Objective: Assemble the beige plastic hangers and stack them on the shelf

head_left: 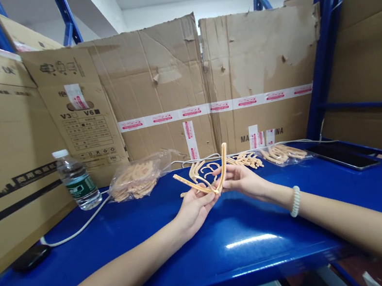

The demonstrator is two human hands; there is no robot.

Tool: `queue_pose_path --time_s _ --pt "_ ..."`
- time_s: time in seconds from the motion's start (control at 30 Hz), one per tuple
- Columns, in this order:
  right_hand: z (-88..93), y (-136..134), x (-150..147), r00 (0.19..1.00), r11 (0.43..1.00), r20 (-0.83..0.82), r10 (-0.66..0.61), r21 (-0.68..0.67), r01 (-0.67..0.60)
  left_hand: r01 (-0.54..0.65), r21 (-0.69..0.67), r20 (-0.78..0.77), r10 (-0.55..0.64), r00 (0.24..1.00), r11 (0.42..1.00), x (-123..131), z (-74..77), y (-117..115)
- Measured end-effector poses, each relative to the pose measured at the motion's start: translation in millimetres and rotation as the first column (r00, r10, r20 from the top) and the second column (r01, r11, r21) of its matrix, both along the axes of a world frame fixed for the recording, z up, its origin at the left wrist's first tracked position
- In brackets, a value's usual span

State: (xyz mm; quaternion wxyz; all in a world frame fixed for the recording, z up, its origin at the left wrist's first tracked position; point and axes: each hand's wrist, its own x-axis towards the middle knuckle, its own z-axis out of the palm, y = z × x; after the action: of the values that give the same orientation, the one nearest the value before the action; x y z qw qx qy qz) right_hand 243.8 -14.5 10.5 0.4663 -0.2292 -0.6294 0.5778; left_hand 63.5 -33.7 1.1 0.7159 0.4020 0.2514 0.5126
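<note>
A tan V-shaped piece (224,169) with thin curved strips inside it is raised above the blue table between both hands. My left hand (193,211) pinches it near the bottom of the V and along the left arm. On the other side, my right hand (244,182) grips the right arm close to the same joint, the fingers bent around it. Just behind the hands lie loose curved tan pieces (197,169), partly hidden by the held piece. More tan pieces (249,160) form a pile to the right of them.
Left of the hands, a clear plastic bag (134,178) holds tan pieces; another bag (283,153) lies right. A water bottle (78,182), white cable (90,225) and black object (31,258) occupy the left side. A dark tablet-like device (344,156) lies right. Cardboard (154,85) walls the back.
</note>
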Motion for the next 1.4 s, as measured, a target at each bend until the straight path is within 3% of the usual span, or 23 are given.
queue_pose_path --time_s 0.3,0.57,0.73,0.9,1.07,1.23,1.3,1.33,1.4 --pt "-0.5 -2 0 0.993 0.990 0.059 -0.103 0.099 0.097 -0.057 0.074 -0.030 0.059 0.998 0.996 -2 -3.1 -2" --pt "-6.4 -5 -11 0.935 0.924 0.119 -0.334 0.240 0.299 -0.157 0.117 -0.135 0.172 0.976 0.981 -4 -4.0 -1" --pt "-1.8 -1 -10 0.939 0.937 0.096 -0.331 0.152 0.315 -0.186 0.106 -0.211 0.205 0.956 0.977 -7 8.5 3" --pt "16.2 11 17 0.948 0.950 0.066 -0.311 0.062 0.307 -0.254 0.090 -0.169 0.266 0.949 0.963 -23 31.3 22" --pt "30.8 28 53 0.888 0.910 0.264 -0.376 0.286 0.300 -0.255 0.077 -0.237 0.267 0.934 0.964 -48 53.6 45" --pt "43.5 30 77 0.686 0.811 0.544 -0.484 0.573 0.117 -0.152 0.117 -0.353 0.184 0.917 0.981 -72 65.1 55" --pt "46.8 28 81 0.594 0.803 0.642 -0.486 0.595 0.014 -0.060 0.208 -0.498 0.159 0.853 0.976 -79 65.4 57" --pt "47.7 27 82 0.554 0.807 0.681 -0.480 0.590 -0.026 0.011 0.283 -0.601 0.169 0.781 0.959 -81 64.7 57" --pt "47.4 27 83 0.490 0.817 0.735 -0.468 0.571 -0.077 0.198 0.431 -0.782 0.255 0.569 0.880 -83 62.0 58"
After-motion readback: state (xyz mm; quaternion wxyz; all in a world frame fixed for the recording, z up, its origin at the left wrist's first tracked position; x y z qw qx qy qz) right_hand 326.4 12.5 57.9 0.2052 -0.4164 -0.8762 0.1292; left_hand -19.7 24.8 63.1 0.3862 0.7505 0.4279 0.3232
